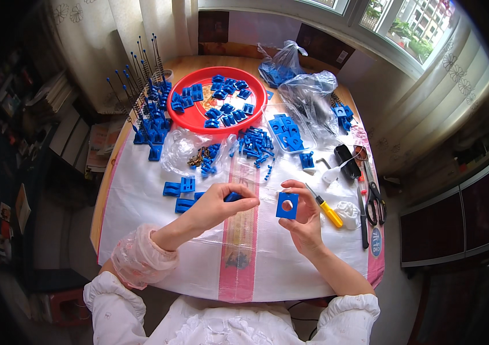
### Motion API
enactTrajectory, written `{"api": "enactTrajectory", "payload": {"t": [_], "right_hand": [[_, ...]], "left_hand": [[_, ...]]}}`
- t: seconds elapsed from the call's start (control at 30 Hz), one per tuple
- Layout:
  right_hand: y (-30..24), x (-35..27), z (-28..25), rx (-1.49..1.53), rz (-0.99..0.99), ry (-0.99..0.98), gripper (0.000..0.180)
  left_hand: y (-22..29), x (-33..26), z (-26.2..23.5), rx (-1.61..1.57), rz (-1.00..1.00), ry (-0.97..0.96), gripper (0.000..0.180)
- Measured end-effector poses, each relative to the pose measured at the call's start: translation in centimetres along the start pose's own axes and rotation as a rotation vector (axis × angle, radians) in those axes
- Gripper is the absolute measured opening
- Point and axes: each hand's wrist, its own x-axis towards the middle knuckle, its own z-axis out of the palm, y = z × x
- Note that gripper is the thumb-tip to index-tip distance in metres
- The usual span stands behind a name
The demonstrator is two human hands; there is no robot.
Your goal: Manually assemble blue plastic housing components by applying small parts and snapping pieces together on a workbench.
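My right hand (307, 224) grips a small blue square plastic plate with a round hole (281, 213) by its edges, upright above the cloth. Left of it, my left hand (221, 204) is closed, thumb and forefinger pinched together toward the plate but apart from it. What the pinch holds is too small to make out. A bit of blue (233, 196) shows at the left fingers; whether it lies in the hand or behind it I cannot tell. Beyond the left hand lie several blue curved brackets (185, 205). A yellow-handled screwdriver (330, 214) rests beside my right hand.
A red round tray (176, 118) holds blue brackets. Blue stands with springy rods (153, 129) crowd the left. Blue pegs (254, 144), a clear tub of plates (287, 133) and plastic bags (307, 95) sit farther back. Scissors (376, 204) and a knife (363, 224) lie right.
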Motion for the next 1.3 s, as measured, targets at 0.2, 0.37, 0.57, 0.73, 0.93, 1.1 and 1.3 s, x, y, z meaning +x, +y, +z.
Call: {"api": "enactTrajectory", "payload": {"t": [0.2, 0.37, 0.57, 0.73, 0.93, 1.1, 1.3], "right_hand": [[0.5, 0.2, -0.5, -0.289, -0.209, 0.012, 0.054], [1.0, 0.3, -0.3, -0.296, -0.248, 0.131, 0.054], [1.3, 0.4, 0.0, -0.291, -0.267, 0.236, 0.056], [1.4, 0.5, -0.4, -0.355, -0.345, 0.242, 0.056], [1.1, 0.4, -0.4, -0.524, -0.457, 0.254, 0.055], [1.2, 0.3, -0.4, -0.571, -0.475, 0.271, 0.054], [1.0, 0.3, -0.3, -0.619, -0.496, 0.269, 0.054]], "left_hand": [[1.6, 1.3, 0.3, 0.248, 0.095, -0.039, 0.027], [3.5, 2.0, 1.2, 0.430, 0.092, -0.071, 0.028], [4.3, 2.5, 2.2, 0.777, 0.361, 0.096, 0.040], [5.2, 2.4, 3.5, 0.860, 0.386, 0.159, 0.046], [5.2, 2.3, 4.1, 0.893, 0.402, 0.171, 0.044], [5.0, 2.1, 4.3, 0.879, 0.422, 0.166, 0.040], [5.1, 2.0, 4.3, 0.838, 0.397, 0.139, 0.038]]}}
